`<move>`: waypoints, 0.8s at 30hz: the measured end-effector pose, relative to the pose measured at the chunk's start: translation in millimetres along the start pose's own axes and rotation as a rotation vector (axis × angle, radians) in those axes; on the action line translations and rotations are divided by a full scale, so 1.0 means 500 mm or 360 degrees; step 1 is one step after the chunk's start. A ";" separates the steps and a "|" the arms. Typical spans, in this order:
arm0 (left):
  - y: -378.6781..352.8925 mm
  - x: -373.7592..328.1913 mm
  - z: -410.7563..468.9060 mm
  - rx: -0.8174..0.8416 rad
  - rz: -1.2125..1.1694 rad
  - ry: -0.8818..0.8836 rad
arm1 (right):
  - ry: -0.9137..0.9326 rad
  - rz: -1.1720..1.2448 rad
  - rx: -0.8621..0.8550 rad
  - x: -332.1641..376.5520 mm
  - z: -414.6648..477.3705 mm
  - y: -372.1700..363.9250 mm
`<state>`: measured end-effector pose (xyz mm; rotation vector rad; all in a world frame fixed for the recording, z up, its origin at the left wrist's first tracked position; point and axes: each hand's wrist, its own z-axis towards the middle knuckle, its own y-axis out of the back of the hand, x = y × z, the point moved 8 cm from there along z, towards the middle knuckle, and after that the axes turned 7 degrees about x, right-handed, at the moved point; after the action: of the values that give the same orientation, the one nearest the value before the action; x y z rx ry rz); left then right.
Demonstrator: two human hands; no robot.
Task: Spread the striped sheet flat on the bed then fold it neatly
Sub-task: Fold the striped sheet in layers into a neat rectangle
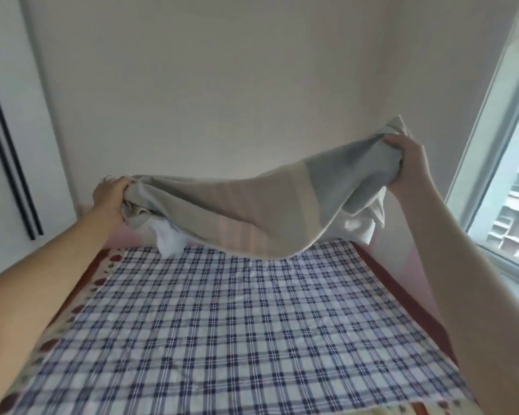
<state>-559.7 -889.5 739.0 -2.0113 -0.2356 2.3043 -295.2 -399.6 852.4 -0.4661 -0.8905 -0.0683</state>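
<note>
Left hand [110, 196] and right hand [402, 158] each grip bunched end of broad-striped grey, beige and cream cotton sheet [252, 205], held aloft over far end of blue-and-white checked bed [222, 324]. Judgement: find true corners, keep hands level, lower evenly.

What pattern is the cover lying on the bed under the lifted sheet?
The bed cover is navy-and-white plaid; head view shows it best.

No text, label, brand, number or sign can be read anywhere here.
</note>
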 end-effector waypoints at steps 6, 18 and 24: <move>0.088 0.125 -0.095 -0.0145 0.0349 0.0154 | -0.0287 -0.0213 -0.0323 -0.155 -0.178 0.108; 0.336 0.411 -0.301 -0.0019 0.1015 0.0538 | -0.0821 -0.0398 -0.0828 -0.390 -0.619 0.150; 0.475 0.545 -0.400 0.0162 0.1331 0.0767 | -0.1150 -0.0719 -0.0930 -0.482 -0.805 0.141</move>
<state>-388.9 -1067.5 407.9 -2.8738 0.8838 1.9495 -135.8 -537.2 427.3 -0.8494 -1.6906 -0.6164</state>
